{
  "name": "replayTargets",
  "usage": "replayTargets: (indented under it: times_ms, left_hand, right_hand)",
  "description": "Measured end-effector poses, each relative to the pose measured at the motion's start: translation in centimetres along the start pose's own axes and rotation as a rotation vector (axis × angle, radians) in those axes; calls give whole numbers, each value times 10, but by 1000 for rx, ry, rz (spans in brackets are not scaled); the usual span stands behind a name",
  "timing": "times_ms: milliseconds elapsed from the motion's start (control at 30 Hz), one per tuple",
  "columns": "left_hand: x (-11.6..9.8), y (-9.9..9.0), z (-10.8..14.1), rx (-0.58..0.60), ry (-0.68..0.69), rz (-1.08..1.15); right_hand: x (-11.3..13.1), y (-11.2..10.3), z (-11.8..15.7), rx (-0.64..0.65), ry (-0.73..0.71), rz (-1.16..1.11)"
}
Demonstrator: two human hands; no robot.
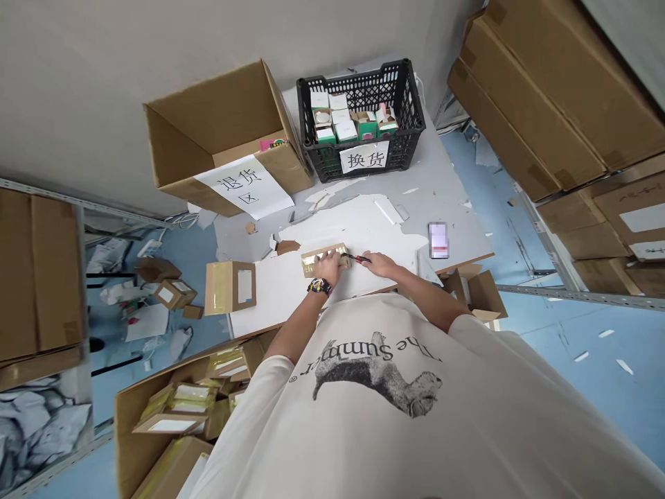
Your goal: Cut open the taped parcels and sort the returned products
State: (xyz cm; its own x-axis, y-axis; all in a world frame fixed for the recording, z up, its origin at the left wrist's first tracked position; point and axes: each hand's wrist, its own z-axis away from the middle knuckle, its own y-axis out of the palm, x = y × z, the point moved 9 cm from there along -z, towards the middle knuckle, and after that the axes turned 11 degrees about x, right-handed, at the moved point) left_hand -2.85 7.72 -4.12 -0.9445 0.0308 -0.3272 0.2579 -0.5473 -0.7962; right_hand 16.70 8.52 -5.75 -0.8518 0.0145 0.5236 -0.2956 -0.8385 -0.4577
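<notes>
A small taped cardboard box [310, 262] lies on the white table top [358, 218]. My left hand [328, 266], with a patterned watch on the wrist, rests on the box and presses it, fingers spread over its top. In my right hand [378, 264] is a red and black cutter [359, 258], gripped by the handle. The cutter's tip points left and meets the box's right end, beside my left fingers.
Behind stand an open cardboard box [192, 125] and a black crate [410, 138] holding small boxes. A phone [438, 240] lies right, a taped carton [221, 287] left. Below the left edge is a large box [125, 430] of parcels. Paper scraps lie about.
</notes>
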Motion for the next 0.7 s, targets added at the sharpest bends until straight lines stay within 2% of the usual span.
replayTargets:
  times_ms: [267, 500, 700]
  left_hand:
    - [9, 0, 2, -61, 32, -41]
    - [22, -4, 8, -131, 139, 44]
    - [31, 2, 6, -151, 170, 129]
  right_hand:
    - [-22, 15, 7, 77, -40, -69]
    - [-36, -13, 20, -128, -36, -13]
    - [-23, -15, 18, -163, -100, -15]
